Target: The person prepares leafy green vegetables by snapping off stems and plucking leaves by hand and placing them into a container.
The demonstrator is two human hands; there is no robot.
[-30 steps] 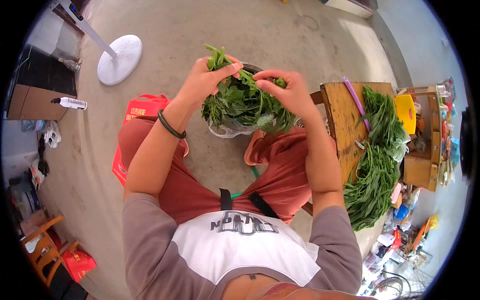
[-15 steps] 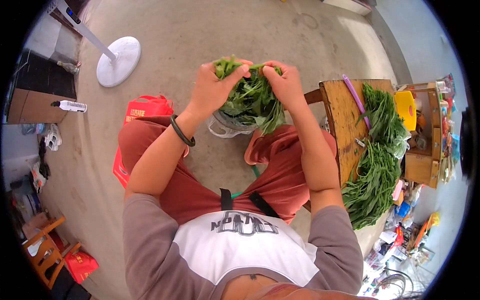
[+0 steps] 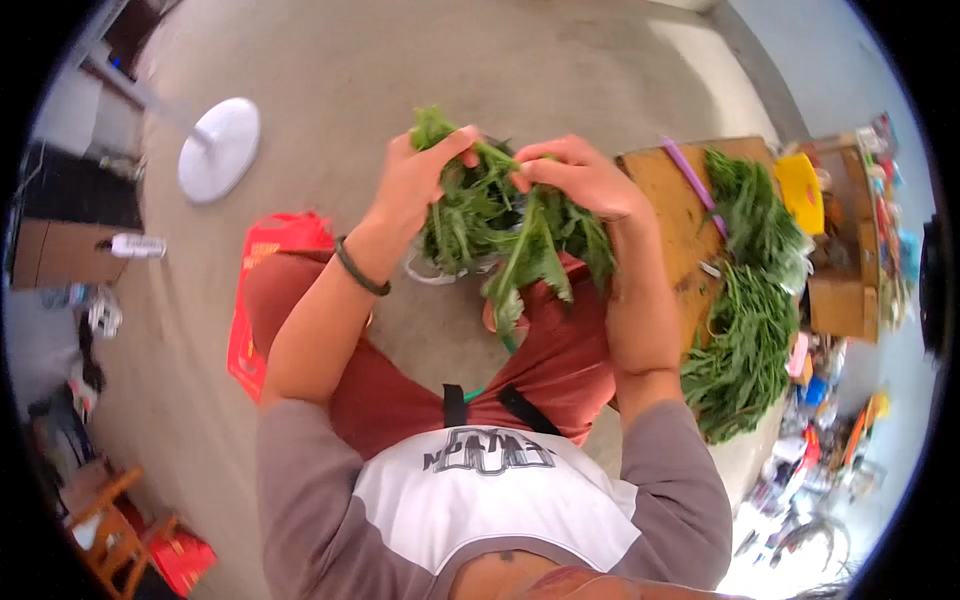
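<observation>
My left hand [image 3: 415, 180], with a dark band at its wrist, is closed round a bunch of leafy greens [image 3: 460, 225]. My right hand [image 3: 585, 180] pinches a stem running between the two hands, and long leaves [image 3: 530, 255] hang below it over my right knee. Under the greens, a container is mostly hidden, with a white plastic bag edge [image 3: 428, 272] showing beside it. More greens lie in two heaps, an upper one [image 3: 745, 205] and a lower one [image 3: 740, 350], on the wooden table [image 3: 680, 240] at the right.
A purple stick [image 3: 693, 185] lies on the table. Beyond it are a yellow plastic item [image 3: 800, 193] and a wooden shelf [image 3: 845, 300]. A red bag [image 3: 285, 235] rests by my left knee. A round white stand base [image 3: 220, 150] is at the upper left.
My hands have moved apart, the right one outward and slightly down. The greens have spread wider, with leaves now hanging lower over my knee. The view has shifted and is blurrier.
</observation>
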